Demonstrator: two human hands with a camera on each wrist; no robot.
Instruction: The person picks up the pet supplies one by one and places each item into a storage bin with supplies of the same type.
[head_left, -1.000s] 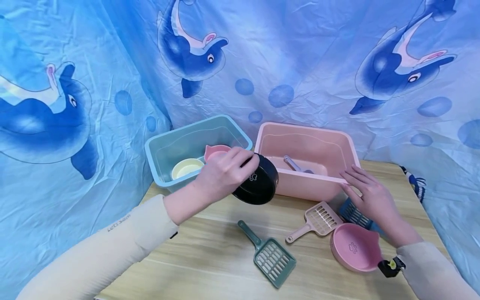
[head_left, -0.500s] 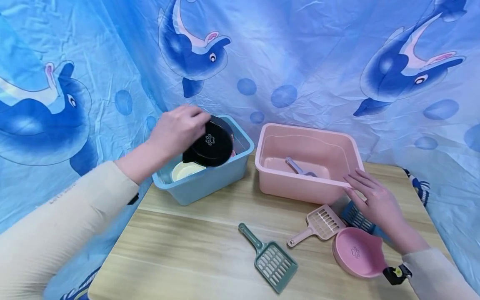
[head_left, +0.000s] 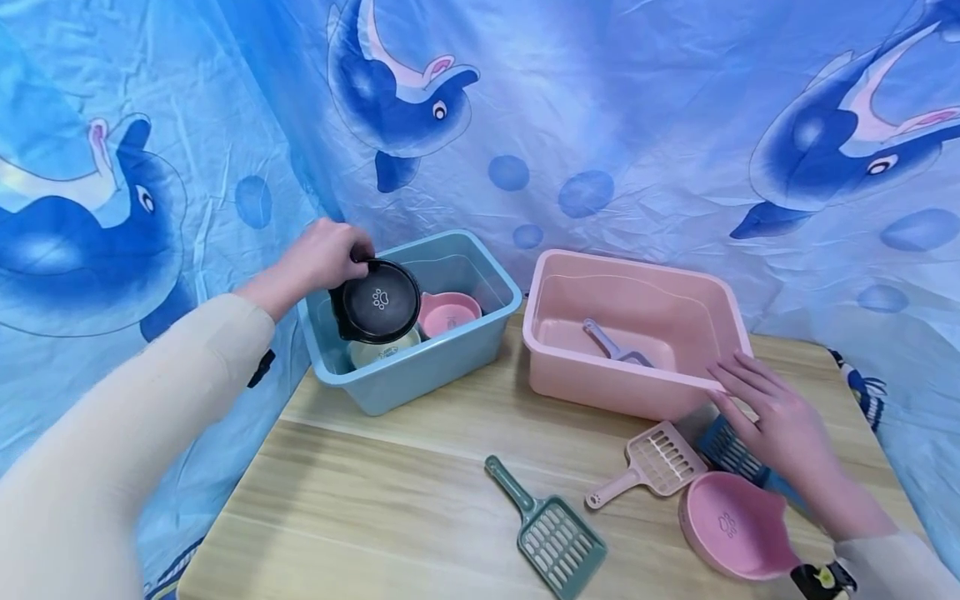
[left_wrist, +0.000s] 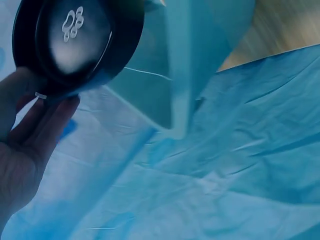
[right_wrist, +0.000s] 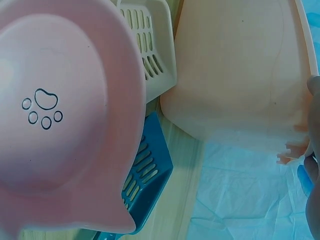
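Observation:
My left hand (head_left: 326, 254) pinches the rim of a black pet bowl (head_left: 380, 302) with a paw print inside, holding it tilted over the left end of the blue bin (head_left: 420, 367). Beneath it in that bin lie a cream bowl (head_left: 367, 352), partly hidden, and a pink bowl (head_left: 450, 312). The left wrist view shows thumb and fingers on the black bowl's (left_wrist: 75, 35) edge. My right hand (head_left: 780, 417) rests with extended fingers on the near right corner of the pink bin (head_left: 615, 383), which has a greyish-purple litter scoop (head_left: 611, 343) inside.
On the wooden table (head_left: 360, 500) lie a green litter scoop (head_left: 555, 537), a pale pink scoop (head_left: 663, 458), a blue scoop (head_left: 727, 450) partly under my right arm, and a pink cat-eared bowl (head_left: 738, 525). A dolphin-print curtain (head_left: 637, 100) hangs behind the bins.
My left hand has carried the black bowl leftward, from in front of the gap between the bins to over the blue bin. The right hand has stayed on the pink bin's rim.

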